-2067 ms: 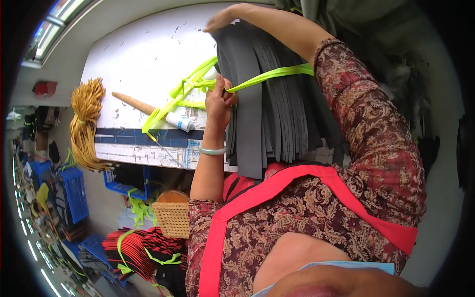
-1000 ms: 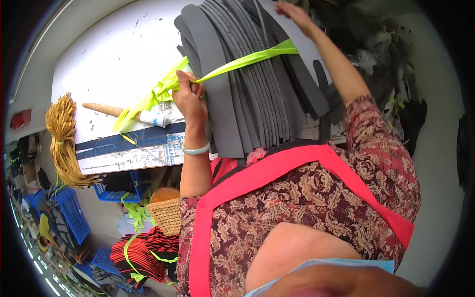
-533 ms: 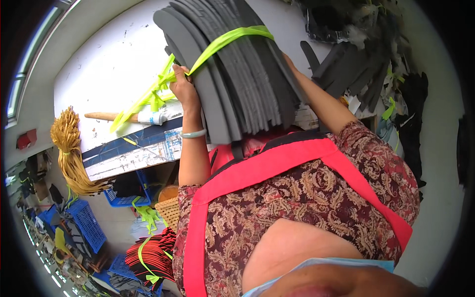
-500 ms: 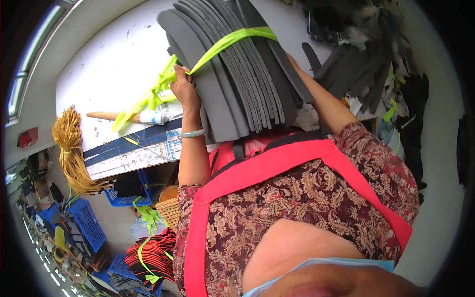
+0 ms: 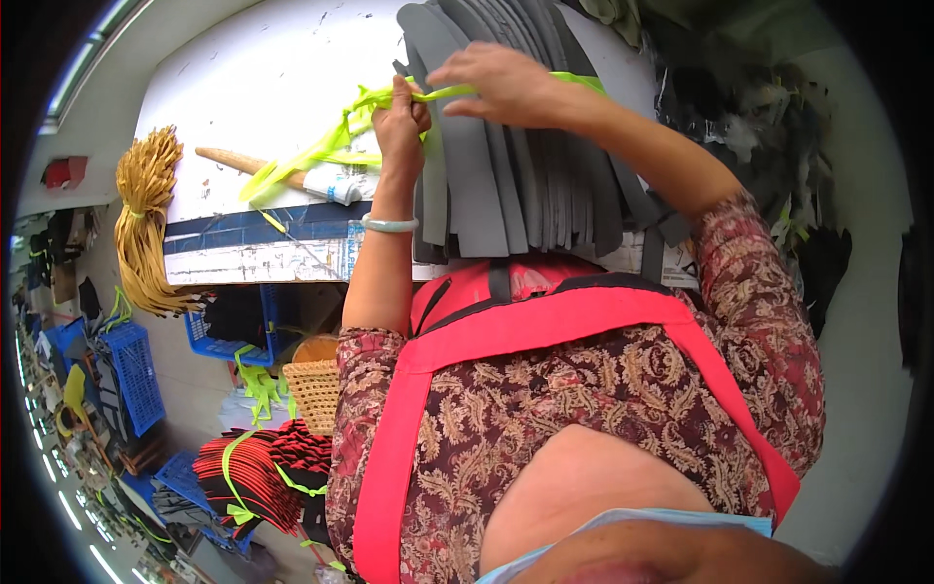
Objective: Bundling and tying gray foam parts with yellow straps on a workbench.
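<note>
A thick stack of long, round-ended dark grey foam-like pieces (image 5: 477, 180) leans on edge at the table's front, close against my body. A neon yellow-green strip (image 5: 336, 136) runs across the stack, with loose ends trailing to the left. My left hand (image 5: 399, 127) is closed on this strip at the stack's left side, thumb raised along it. Over the top of the pieces reaches my right hand (image 5: 506, 88), its fingers stretched leftward and apart, just above the strip. Part of the strip passes out of sight behind that hand.
On the white table (image 5: 224, 83) lies a wooden stick (image 5: 233, 158) with a white-wrapped end. A tan bundle of cords (image 5: 146, 214) hangs over the left edge. Below are blue baskets (image 5: 136, 375) and a tied red-and-black stack (image 5: 248, 477). Dark scraps (image 5: 725, 127) are heaped at right.
The stack has come down from its tilt and shifted right. My right hand has left its far right side and crossed over the top toward my left hand, which still grips the strip.
</note>
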`<state>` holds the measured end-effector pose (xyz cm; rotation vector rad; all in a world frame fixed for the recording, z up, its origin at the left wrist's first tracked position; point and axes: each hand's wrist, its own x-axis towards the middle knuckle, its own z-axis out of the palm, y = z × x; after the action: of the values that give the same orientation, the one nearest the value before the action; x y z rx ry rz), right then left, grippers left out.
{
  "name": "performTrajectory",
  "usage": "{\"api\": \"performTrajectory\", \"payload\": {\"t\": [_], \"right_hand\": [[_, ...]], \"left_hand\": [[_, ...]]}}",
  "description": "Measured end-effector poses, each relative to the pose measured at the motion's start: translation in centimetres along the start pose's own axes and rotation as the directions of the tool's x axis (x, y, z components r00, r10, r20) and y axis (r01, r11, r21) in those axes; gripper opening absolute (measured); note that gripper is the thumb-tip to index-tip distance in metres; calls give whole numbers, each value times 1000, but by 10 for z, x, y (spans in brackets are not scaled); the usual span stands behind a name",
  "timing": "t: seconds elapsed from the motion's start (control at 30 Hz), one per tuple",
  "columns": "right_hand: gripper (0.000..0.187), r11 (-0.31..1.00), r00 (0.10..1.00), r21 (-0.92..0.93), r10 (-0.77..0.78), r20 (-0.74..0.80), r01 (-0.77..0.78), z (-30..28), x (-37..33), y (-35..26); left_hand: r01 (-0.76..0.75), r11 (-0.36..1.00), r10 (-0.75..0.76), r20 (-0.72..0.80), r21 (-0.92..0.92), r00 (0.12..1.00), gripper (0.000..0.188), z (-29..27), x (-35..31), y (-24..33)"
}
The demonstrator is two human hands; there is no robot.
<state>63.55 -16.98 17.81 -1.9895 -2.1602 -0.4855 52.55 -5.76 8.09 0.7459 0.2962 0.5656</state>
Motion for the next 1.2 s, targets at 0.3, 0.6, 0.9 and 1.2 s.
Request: {"api": "performTrajectory", "payload": {"t": [0.3, 0.6, 0.9, 1.2], "right_hand": [[39, 233, 833, 811, 297, 466, -537, 1, 49, -7], [22, 252, 660, 618, 415, 626, -745, 31, 17, -4], [28, 389, 658, 531, 450, 603, -753, 41, 22, -10], [23, 299, 724, 738, 591, 355, -606, 51, 18, -9]], "left_hand": [[78, 993, -94, 198, 86, 976, 21, 7, 5, -16], [-63, 998, 61, 58, 23, 996, 25, 8, 29, 15], [-327, 904, 266, 235, 275, 935, 27, 2, 33, 26], [-116, 886, 35, 184, 449, 982, 21, -28, 5, -48]]}}
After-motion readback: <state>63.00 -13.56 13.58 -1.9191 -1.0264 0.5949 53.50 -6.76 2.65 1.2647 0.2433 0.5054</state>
